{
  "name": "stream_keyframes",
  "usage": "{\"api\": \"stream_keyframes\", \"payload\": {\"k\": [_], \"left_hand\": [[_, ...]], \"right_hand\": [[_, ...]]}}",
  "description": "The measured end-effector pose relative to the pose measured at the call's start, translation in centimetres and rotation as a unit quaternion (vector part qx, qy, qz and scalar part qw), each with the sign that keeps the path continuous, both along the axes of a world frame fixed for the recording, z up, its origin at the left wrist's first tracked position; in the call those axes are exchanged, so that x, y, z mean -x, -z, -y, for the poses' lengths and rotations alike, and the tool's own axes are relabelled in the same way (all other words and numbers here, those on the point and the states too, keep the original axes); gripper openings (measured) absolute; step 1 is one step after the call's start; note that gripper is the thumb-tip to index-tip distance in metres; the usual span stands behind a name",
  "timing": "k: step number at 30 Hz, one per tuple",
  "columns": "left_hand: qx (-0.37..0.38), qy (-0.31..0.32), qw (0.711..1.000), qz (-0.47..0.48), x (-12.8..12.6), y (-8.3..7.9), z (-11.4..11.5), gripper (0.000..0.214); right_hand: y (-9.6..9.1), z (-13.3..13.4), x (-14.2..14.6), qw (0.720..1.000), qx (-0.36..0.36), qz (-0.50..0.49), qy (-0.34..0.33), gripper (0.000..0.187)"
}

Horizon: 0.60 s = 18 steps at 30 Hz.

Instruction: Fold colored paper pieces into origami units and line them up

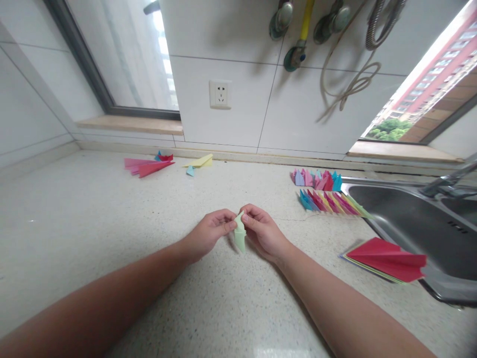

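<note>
Ahead of you, a white socket is set in the tiled wall. Up to its right, you have a yellow pipe between two metal valves, then a ribbed hose and a loosely looped cable. On your right are a steel sink, its faucet and a view of a pink building above green foliage; on your left, a dark-framed window above a sill.
</note>
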<state>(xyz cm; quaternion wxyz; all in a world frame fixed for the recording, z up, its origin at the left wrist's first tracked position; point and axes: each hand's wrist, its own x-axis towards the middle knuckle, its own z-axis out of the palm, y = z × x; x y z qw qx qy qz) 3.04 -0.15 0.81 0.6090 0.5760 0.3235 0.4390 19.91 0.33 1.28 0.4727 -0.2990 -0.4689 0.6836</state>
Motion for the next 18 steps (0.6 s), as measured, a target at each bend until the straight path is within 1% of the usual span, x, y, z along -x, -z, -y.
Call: {"api": "stream_keyframes", "payload": {"k": [2,5,9,11,13,18], "left_hand": [[0.006,-0.009,1.0,0.001,0.0,0.1,-0.1,0.015],[0.017,-0.05,0.999,-0.001,0.1,0.5,-0.3,0.017],[0.037,-0.108,0.993,0.035,0.1,1.0,-0.8,0.02],[0.049,-0.123,0.99,0.054,0.0,1.1,-0.9,0.021],[0.059,-0.123,0.989,0.064,0.0,1.0,-0.8,0.022],[0.074,-0.102,0.989,0.076,-0.2,0.8,-0.7,0.024]], "right_hand": [[0.1,-0.2,-0.1,1.0,-0.008,0.014,0.01,0.028],[0.3,-0.6,-0.4,0.997,-0.033,0.064,0.031,0.027],[0.9,-1.2,-0.9,0.984,-0.089,0.153,0.005,0.025],[1.1,-1.3,-1.1,0.976,-0.107,0.187,-0.001,0.023],[1.2,-1.4,-1.2,0.974,-0.113,0.198,0.002,0.021],[0.8,-1.5,-1.2,0.981,-0.087,0.174,0.014,0.024]]}}
